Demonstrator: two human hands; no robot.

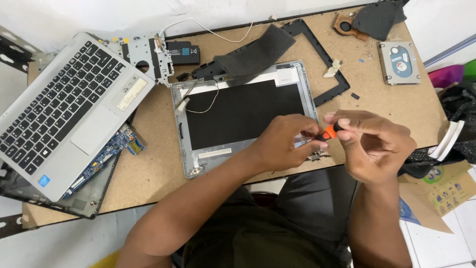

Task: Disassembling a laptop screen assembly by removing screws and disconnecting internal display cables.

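One small orange-and-black screwdriver (329,132) is being pinched by both hands' fingers, right hand (374,146) gripping its handle, left hand (282,144) steadying it over one grey laptop lid (243,116)'s near right corner; one silver keyboard deck (64,109) is lying far left.

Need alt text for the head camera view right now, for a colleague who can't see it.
Both hands meet over the lower right corner of a grey laptop lid shell on a chipboard table: the right hand grips a small orange-and-black screwdriver, the left hand touching its tip end. A detached keyboard deck lies left, a hard drive top right.
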